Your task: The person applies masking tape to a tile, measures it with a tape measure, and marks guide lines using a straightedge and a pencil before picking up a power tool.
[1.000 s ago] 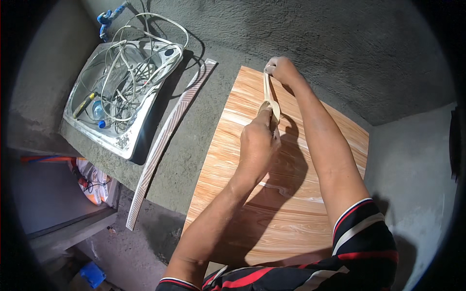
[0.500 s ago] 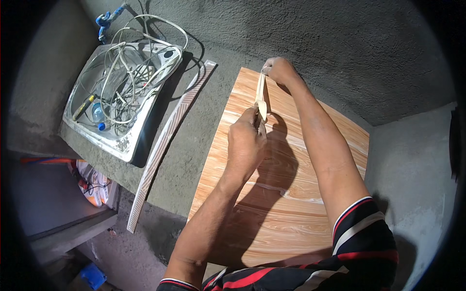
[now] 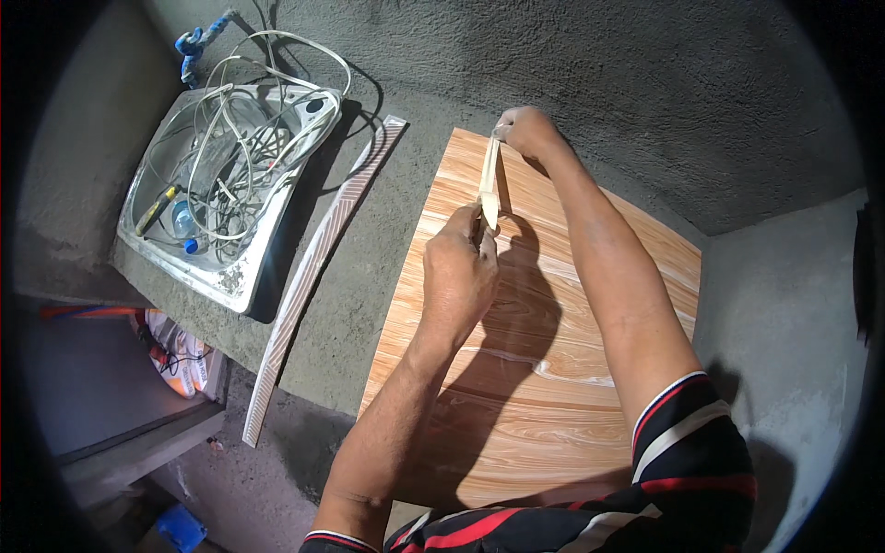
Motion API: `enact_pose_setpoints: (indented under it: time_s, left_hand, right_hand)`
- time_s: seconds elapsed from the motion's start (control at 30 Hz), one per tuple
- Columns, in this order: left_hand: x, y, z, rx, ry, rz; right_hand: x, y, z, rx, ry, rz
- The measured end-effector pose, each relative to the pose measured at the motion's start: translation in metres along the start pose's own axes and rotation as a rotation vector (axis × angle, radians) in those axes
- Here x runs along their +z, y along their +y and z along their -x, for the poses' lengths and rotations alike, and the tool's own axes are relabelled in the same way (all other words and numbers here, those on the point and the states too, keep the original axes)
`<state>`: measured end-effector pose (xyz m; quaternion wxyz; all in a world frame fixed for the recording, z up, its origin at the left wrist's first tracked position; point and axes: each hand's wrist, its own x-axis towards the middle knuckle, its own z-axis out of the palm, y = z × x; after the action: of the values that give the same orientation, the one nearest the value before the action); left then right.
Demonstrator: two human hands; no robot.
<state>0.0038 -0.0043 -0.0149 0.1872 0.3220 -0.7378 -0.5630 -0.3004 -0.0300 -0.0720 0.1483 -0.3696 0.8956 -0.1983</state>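
A wood-patterned tile (image 3: 553,415), glossy orange-brown with pale streaks, lies under both my arms. My left hand (image 3: 461,267) is over its left half, fingers closed on the near end of a narrow cream strip (image 3: 489,175). A pale, pointed flap of the strip sticks out past those fingertips. At the tile's far edge my right hand (image 3: 525,131) pinches the strip's far end. The strip runs straight between the two hands, and its exact kind cannot be made out. Dark shadows of my arms fall across the tile.
Left of the tile, a long thin tile strip (image 3: 313,267) lies on rough concrete. Farther left, a dusty white sink (image 3: 241,276) holds tangled cables (image 3: 221,138), a yellow-handled tool (image 3: 157,210) and a bottle (image 3: 183,219). Grey walls (image 3: 627,92) stand behind and at right.
My left hand and the strip's near end have shifted slightly left. My right hand stays at the tile's far edge, still gripping the strip's other end.
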Motion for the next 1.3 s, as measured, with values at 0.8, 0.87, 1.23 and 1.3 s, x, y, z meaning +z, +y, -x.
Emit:
enact_pose_setpoints:
  time_s: [0.8,0.87,1.23,1.3]
  left_hand:
    - [-0.001,-0.009,-0.004,0.038,0.040,0.010]
    - [-0.001,-0.008,-0.004,0.039,0.045,-0.002]
    - [-0.001,-0.015,-0.002,0.063,0.041,0.076]
    - [-0.004,-0.013,-0.002,0.059,0.039,0.071]
  right_hand:
    - [0.014,0.004,0.025,-0.206,0.365,-0.026]
    - [0.013,0.006,0.029,-0.268,0.114,0.043]
    - [0.005,-0.009,0.032,-0.104,0.031,0.012]
    - [0.003,-0.010,0.031,-0.075,-0.018,0.039]
